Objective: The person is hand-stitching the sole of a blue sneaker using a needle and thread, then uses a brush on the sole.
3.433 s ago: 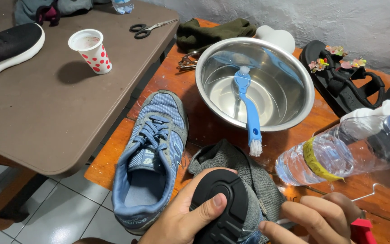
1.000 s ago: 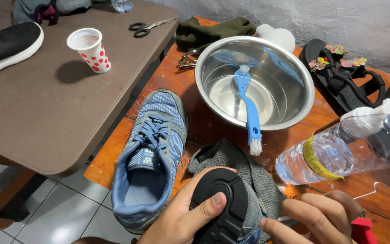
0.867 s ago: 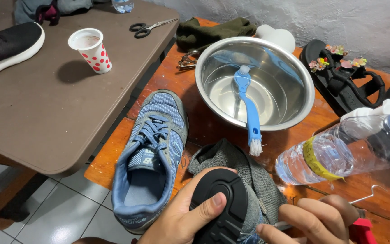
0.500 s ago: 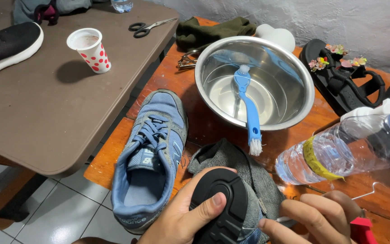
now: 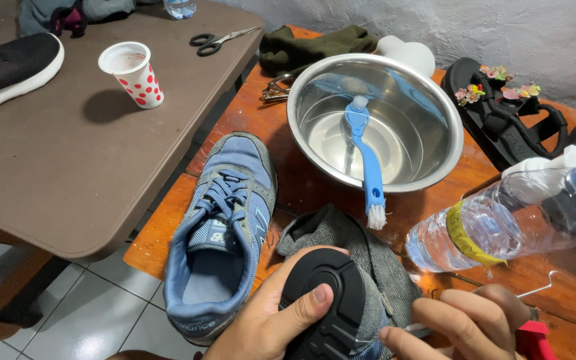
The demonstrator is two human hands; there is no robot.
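Almost no change since earlier frames: right hand fingers shifted slightly and are back roughly where they were; left hand, shoe and everything on the desks stayed put.

Left hand wraps the upturned shoe from the side, thumb pressed flat on the black sole, the other fingers hidden behind it. Firm grip.

Right hand sits just right of the shoe, fingers curled in, fingertips pinching a thin light object at the shoe's edge. Too small to tell what it is. A red item sits right by that hand's wrist; can't say whether it's held.

Held shoe is at bottom centre, sole up, over a grey cloth lying on the orange desk.

Relative to the fingers:
- Blue sneaker just left of the left hand, upright, opening towards the camera.
- Steel bowl beyond the fingers, blue brush leaning in it, bristle end over the near rim.
- Clear bottle beyond the right hand, lying on its side, blue cap to the right.
- Black sandals far right, behind the bottle.
- Brown desk well to the left: dotted cup, scissors, black shoe.
- Green cloth behind the bowl.
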